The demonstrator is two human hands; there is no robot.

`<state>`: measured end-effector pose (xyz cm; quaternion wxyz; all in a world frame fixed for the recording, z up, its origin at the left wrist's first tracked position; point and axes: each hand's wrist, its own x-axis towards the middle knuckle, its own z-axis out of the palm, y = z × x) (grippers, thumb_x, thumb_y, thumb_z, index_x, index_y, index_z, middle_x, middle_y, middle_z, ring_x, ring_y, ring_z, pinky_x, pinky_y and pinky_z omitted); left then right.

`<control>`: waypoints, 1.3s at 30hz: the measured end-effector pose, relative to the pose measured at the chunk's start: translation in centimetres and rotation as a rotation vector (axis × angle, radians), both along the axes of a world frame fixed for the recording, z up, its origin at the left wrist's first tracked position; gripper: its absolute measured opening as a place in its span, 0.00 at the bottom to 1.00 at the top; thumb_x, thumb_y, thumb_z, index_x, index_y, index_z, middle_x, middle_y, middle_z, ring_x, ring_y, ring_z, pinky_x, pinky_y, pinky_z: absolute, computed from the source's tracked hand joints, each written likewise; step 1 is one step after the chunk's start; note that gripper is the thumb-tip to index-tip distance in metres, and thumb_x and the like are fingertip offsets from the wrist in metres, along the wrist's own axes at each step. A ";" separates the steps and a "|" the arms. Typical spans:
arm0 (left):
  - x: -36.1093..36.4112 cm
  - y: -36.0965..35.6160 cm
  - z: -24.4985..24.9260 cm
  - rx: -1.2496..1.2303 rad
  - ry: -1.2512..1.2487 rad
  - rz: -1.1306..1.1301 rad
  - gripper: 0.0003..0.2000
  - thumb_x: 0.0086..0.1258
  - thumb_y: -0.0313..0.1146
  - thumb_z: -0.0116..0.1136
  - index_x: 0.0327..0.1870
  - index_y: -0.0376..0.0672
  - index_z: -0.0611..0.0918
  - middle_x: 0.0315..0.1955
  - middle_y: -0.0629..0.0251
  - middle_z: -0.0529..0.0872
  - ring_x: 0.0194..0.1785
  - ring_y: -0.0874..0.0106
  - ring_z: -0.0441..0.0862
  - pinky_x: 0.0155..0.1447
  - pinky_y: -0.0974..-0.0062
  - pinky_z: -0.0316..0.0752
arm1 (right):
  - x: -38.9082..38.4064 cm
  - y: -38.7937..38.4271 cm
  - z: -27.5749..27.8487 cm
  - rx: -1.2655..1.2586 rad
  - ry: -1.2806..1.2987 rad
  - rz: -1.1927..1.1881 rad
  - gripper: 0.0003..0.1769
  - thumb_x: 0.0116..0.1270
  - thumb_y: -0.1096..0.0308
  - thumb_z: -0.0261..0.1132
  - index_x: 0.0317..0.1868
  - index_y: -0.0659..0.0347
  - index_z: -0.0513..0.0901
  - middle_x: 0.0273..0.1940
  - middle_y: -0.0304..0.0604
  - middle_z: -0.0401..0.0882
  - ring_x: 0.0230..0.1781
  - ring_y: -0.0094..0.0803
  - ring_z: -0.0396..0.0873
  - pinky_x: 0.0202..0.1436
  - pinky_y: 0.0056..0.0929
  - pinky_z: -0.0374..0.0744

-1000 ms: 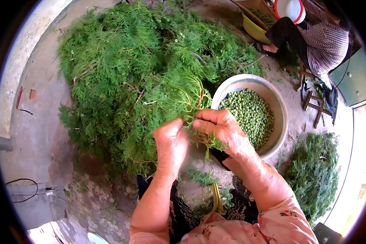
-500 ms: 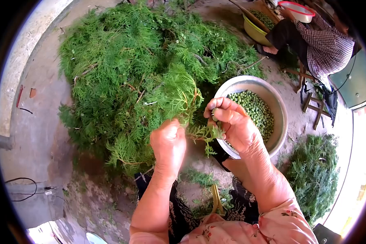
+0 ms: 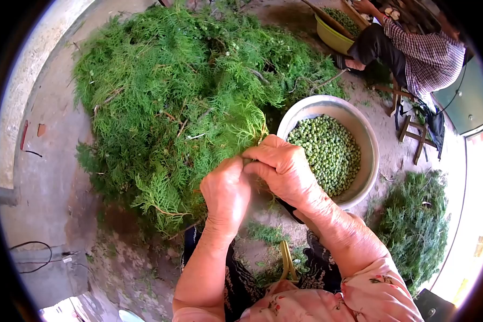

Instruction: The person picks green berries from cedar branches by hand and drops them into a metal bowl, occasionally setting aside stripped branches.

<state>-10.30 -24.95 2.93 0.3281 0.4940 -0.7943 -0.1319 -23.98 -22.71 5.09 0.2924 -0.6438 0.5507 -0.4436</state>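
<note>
My left hand [image 3: 226,188] is closed around the lower end of a feathery evergreen sprig [image 3: 250,124], whose tip points away from me. Right beside it, my right hand [image 3: 284,166] has its thumb and fingers pinched together, touching the left hand at the sprig's base. What lies between those right fingertips is hidden. Just right of my hands stands a wide metal basin [image 3: 369,153] holding many small round green cones [image 3: 330,155]. A large heap of cut evergreen branches [image 3: 155,102] spreads out ahead and to the left.
A smaller pile of greenery [image 3: 413,225] lies at the right. At the upper right a person in a checked shirt [image 3: 426,59] sits beside a yellow tub [image 3: 330,36] with green cones. A wooden stool [image 3: 416,137] stands behind them. Cables [image 3: 35,244] lie at the left.
My right hand has moved left from the basin's edge to meet my left hand, its fingers now pinched at the sprig. The other person's red-rimmed bowl has gone out of view.
</note>
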 end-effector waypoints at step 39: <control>3.6 -3.3 0.4 0.915 2.045 -0.804 0.09 0.68 0.32 0.50 0.24 0.46 0.73 0.14 0.76 0.71 0.14 0.83 0.64 0.15 0.86 0.53 | -2.4 -0.7 -2.0 0.294 -0.449 -0.126 0.13 0.63 0.68 0.60 0.46 0.66 0.80 0.37 0.46 0.82 0.39 0.27 0.78 0.47 0.24 0.74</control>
